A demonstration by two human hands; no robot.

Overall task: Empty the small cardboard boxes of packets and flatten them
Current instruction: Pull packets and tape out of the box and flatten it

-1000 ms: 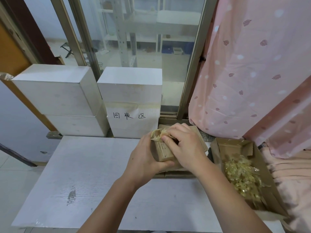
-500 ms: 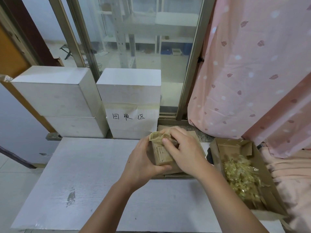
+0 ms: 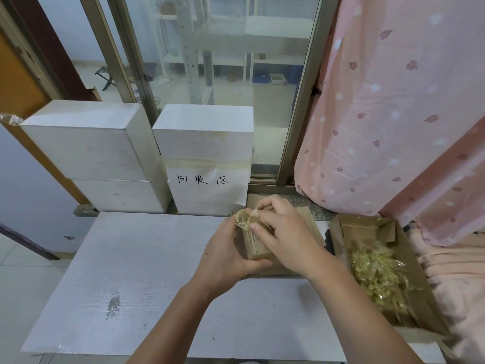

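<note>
A small brown cardboard box [image 3: 256,249] stands upright just above the white table [image 3: 147,261], held from the left and below by my left hand [image 3: 225,261]. My right hand [image 3: 283,232] lies over its top and pinches a strip of clear yellowish tape [image 3: 245,219] curling off the box's upper end. Behind and under the box lies flat brown cardboard [image 3: 312,224]. Whatever is inside the box is hidden.
An open cardboard tray [image 3: 341,232] at the right holds a heap of clear yellowish packets [image 3: 380,274]. White boxes [image 3: 89,151] and a labelled white box [image 3: 207,158] stand at the table's back edge. A pink curtain [image 3: 393,114] hangs at the right.
The tape strip has come further off the box's top and curls more between my right fingers. Both hands and the box stay in about the same place.
</note>
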